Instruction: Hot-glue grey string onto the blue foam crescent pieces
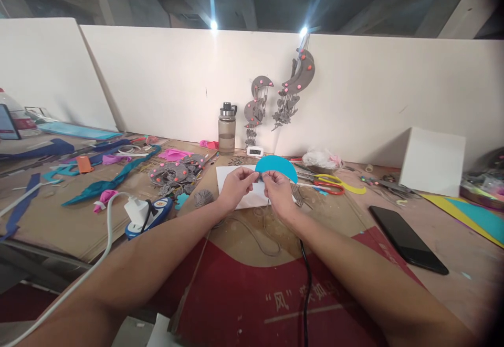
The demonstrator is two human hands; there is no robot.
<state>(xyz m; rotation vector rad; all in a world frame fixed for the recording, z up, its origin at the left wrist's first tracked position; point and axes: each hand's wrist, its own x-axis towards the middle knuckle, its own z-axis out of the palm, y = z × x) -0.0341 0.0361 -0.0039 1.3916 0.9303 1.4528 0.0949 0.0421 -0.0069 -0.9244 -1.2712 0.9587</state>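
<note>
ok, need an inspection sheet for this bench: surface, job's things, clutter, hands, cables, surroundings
surface: cardboard-covered bench, red printed sheet near the front.
job's things: blue semicircle pinched at its lower edge over white paper.
clutter: grey felt pieces, yarn ball, scissors, phone, bottle, felt strips.
hands: left hand and right hand both pinching the semicircle.
cables: black cord between the arms; white cable from a charger.
surroundings: white partition with hanging moon ornaments.

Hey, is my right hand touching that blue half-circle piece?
Touching. The head view shows the right hand pinching the lower edge of the blue half-circle with its fingertips.
</note>
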